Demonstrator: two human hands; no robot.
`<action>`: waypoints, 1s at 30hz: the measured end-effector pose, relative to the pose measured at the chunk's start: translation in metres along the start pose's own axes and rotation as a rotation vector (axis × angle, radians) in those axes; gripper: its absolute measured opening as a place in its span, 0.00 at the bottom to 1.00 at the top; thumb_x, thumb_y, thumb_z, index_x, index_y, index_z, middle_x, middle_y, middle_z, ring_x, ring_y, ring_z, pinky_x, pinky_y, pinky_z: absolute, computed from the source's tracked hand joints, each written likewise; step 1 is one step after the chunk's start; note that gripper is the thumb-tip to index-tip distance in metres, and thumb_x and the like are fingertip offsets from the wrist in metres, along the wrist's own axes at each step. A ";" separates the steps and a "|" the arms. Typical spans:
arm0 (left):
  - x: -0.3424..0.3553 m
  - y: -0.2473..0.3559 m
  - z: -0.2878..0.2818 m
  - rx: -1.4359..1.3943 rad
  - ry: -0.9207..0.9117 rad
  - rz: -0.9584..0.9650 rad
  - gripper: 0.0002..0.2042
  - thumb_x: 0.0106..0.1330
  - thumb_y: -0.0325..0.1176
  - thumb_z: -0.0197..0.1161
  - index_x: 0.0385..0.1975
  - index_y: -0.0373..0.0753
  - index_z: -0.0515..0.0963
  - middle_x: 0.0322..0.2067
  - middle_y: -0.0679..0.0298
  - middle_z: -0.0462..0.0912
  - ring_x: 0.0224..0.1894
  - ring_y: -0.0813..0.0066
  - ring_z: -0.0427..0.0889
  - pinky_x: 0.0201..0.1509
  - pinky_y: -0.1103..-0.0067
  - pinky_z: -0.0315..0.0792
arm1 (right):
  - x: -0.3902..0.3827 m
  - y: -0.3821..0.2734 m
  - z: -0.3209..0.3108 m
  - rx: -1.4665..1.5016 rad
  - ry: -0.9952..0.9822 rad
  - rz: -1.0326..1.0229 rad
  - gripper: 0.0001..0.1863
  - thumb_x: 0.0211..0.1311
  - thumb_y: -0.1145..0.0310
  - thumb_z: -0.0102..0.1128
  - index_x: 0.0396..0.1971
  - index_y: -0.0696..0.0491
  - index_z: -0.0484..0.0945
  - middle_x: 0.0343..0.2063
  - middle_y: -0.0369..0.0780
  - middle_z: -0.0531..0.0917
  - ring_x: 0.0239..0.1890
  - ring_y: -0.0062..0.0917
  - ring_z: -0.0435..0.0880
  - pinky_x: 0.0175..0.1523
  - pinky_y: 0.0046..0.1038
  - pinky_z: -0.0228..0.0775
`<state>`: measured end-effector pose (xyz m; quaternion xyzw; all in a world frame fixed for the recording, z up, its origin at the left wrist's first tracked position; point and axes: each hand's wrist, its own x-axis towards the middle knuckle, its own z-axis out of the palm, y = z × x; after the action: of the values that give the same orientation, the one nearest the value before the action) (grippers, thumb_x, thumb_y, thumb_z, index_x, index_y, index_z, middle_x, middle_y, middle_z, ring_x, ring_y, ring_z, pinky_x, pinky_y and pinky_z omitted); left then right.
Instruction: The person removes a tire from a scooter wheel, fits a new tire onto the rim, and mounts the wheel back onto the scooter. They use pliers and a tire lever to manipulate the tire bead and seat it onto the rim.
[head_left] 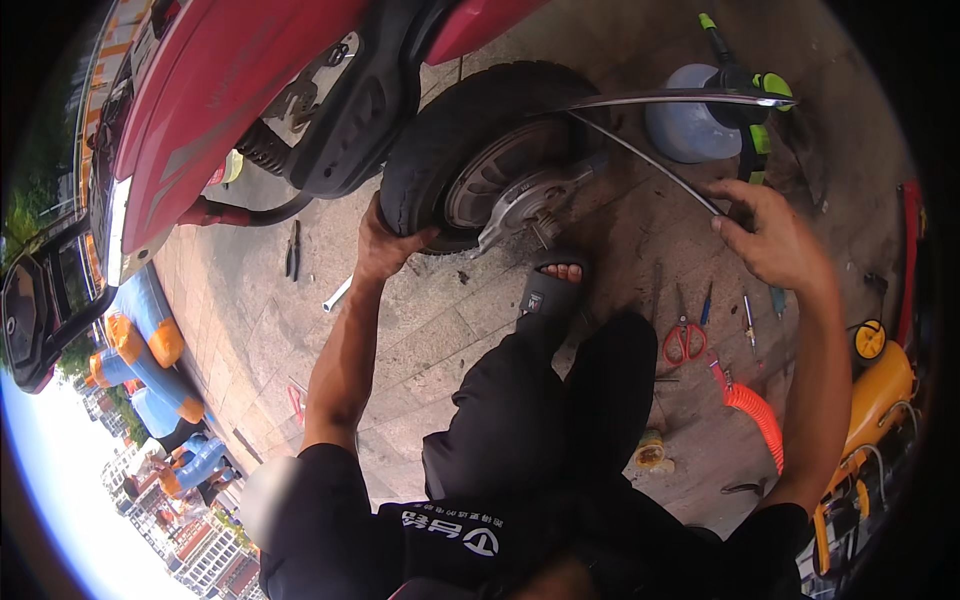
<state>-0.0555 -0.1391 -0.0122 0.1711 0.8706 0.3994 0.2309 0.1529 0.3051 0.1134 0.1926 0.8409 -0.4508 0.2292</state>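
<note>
A black scooter tyre point(425, 165) sits on a spoked metal wheel point(490, 180) with a hub and axle toward me. My left hand point(388, 242) is closed round the tyre's lower left edge, thumb on the near side. My right hand point(765, 232) is closed on the end of a thin metal tyre lever point(650, 160), whose far tip meets the tyre's right edge. A second, broader tyre lever point(690, 98) sticks out to the right from the same edge; no hand is on it. Where the lever tips meet the rim is hard to make out.
A red scooter body point(230, 90) stands at upper left. Beyond the levers is a spray bottle point(685, 115). Pliers point(292, 250), a wrench point(338, 294), red-handled scissors point(685, 338) and an orange coiled hose point(750, 405) lie on the paving. A yellow compressor point(875, 405) stands at right.
</note>
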 end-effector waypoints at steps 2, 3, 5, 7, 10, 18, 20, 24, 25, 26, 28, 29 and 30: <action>0.003 0.007 -0.003 -0.092 -0.055 0.030 0.40 0.40 0.37 0.83 0.54 0.27 0.71 0.46 0.50 0.83 0.48 0.62 0.83 0.56 0.71 0.75 | 0.002 0.000 -0.001 0.030 -0.001 0.036 0.20 0.61 0.72 0.61 0.54 0.60 0.77 0.42 0.48 0.84 0.44 0.31 0.83 0.52 0.31 0.73; 0.002 0.010 -0.003 -0.146 -0.079 0.031 0.39 0.40 0.37 0.82 0.54 0.28 0.72 0.46 0.50 0.83 0.48 0.61 0.83 0.56 0.71 0.74 | 0.005 0.001 -0.002 0.021 -0.018 0.063 0.20 0.61 0.73 0.61 0.54 0.59 0.77 0.40 0.46 0.83 0.41 0.28 0.82 0.50 0.29 0.73; 0.003 0.015 -0.002 -0.101 -0.065 0.031 0.38 0.40 0.36 0.81 0.53 0.28 0.72 0.46 0.50 0.83 0.48 0.61 0.83 0.57 0.70 0.74 | 0.009 0.004 -0.005 0.093 -0.051 0.046 0.21 0.61 0.74 0.61 0.55 0.58 0.76 0.36 0.43 0.82 0.37 0.23 0.79 0.46 0.27 0.72; 0.004 0.013 0.002 -0.075 -0.032 0.057 0.38 0.39 0.35 0.81 0.53 0.28 0.71 0.47 0.50 0.83 0.48 0.59 0.83 0.58 0.69 0.73 | 0.013 0.006 -0.006 0.073 -0.058 0.007 0.21 0.61 0.75 0.61 0.56 0.57 0.76 0.32 0.40 0.81 0.34 0.19 0.77 0.43 0.26 0.71; 0.001 0.007 0.004 -0.077 0.003 0.064 0.39 0.39 0.35 0.81 0.55 0.29 0.70 0.47 0.49 0.82 0.50 0.58 0.82 0.58 0.69 0.73 | 0.014 0.009 -0.004 -0.055 -0.050 -0.018 0.22 0.60 0.76 0.61 0.56 0.55 0.75 0.27 0.36 0.79 0.31 0.17 0.74 0.38 0.25 0.70; -0.049 0.106 0.046 -0.317 0.248 0.546 0.29 0.56 0.36 0.74 0.54 0.28 0.72 0.48 0.50 0.79 0.50 0.58 0.80 0.56 0.71 0.73 | 0.003 0.001 0.006 -0.002 -0.059 0.126 0.22 0.62 0.75 0.62 0.57 0.54 0.74 0.23 0.35 0.77 0.27 0.17 0.72 0.34 0.24 0.67; -0.034 0.148 0.082 -1.033 -0.304 0.022 0.28 0.64 0.44 0.70 0.56 0.29 0.72 0.46 0.59 0.79 0.48 0.72 0.79 0.54 0.75 0.72 | 0.006 -0.001 0.006 -0.021 -0.062 0.161 0.23 0.62 0.75 0.62 0.58 0.54 0.74 0.23 0.36 0.78 0.27 0.17 0.74 0.34 0.25 0.69; 0.009 0.187 0.104 -0.320 0.129 0.716 0.29 0.55 0.39 0.75 0.53 0.31 0.74 0.44 0.52 0.80 0.45 0.60 0.81 0.50 0.72 0.75 | 0.004 0.000 0.006 -0.054 -0.038 0.057 0.24 0.60 0.75 0.62 0.58 0.53 0.74 0.25 0.37 0.79 0.27 0.19 0.75 0.35 0.25 0.69; 0.016 0.187 0.103 -0.288 0.168 0.746 0.29 0.51 0.37 0.76 0.52 0.31 0.74 0.44 0.50 0.79 0.43 0.56 0.81 0.48 0.71 0.75 | 0.003 0.000 0.005 -0.037 -0.034 0.041 0.25 0.59 0.75 0.63 0.59 0.53 0.74 0.25 0.37 0.79 0.26 0.19 0.75 0.34 0.26 0.69; 0.020 0.185 0.102 -0.249 0.185 0.722 0.29 0.48 0.36 0.77 0.50 0.30 0.75 0.43 0.48 0.79 0.41 0.52 0.81 0.46 0.69 0.76 | 0.000 0.002 0.007 -0.020 -0.057 0.095 0.25 0.59 0.75 0.63 0.59 0.53 0.74 0.25 0.36 0.78 0.26 0.19 0.75 0.33 0.25 0.69; 0.019 0.182 0.114 -0.442 -0.185 0.376 0.26 0.57 0.42 0.75 0.48 0.30 0.75 0.40 0.53 0.80 0.38 0.63 0.81 0.43 0.72 0.76 | -0.001 0.006 0.006 0.004 -0.092 0.180 0.26 0.59 0.75 0.63 0.59 0.53 0.74 0.25 0.36 0.78 0.25 0.19 0.75 0.32 0.25 0.69; 0.020 0.183 0.130 -0.591 -0.369 0.165 0.27 0.59 0.44 0.74 0.50 0.31 0.75 0.40 0.55 0.80 0.38 0.68 0.81 0.43 0.74 0.75 | -0.001 0.008 0.011 0.042 -0.064 0.106 0.26 0.59 0.75 0.62 0.59 0.53 0.74 0.24 0.35 0.77 0.25 0.18 0.75 0.31 0.25 0.68; 0.020 0.185 0.149 -0.703 -0.567 -0.110 0.28 0.62 0.46 0.73 0.52 0.31 0.74 0.40 0.57 0.80 0.38 0.72 0.80 0.43 0.76 0.75 | -0.002 0.010 0.016 0.050 -0.054 0.135 0.26 0.59 0.75 0.62 0.59 0.54 0.74 0.24 0.35 0.77 0.25 0.17 0.75 0.30 0.25 0.69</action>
<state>0.0287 0.0770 0.0401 0.1386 0.5924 0.5950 0.5252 0.1630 0.2968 0.0995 0.2426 0.8080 -0.4602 0.2767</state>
